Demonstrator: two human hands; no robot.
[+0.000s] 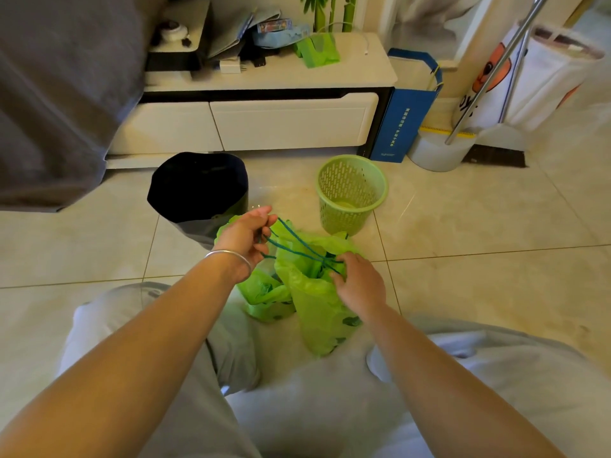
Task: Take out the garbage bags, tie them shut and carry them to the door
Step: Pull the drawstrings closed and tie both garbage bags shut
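Tile floor (463, 226), green bag (317, 312) – drawstring (294, 246) pinched betw. both hands' fingers (264, 223)

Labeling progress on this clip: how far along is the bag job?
Done: green basket stands empty, two green bags out on the floor. In hand: left hand pulls the blue drawstring while right hand holds the near bag at its mouth. Left: finish this knot, carry to the door. Far bag: tie unclear.

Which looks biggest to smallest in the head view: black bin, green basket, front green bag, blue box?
1. black bin
2. front green bag, though nearness to the camera inflates it
3. green basket and blue box look alike; no ranking.
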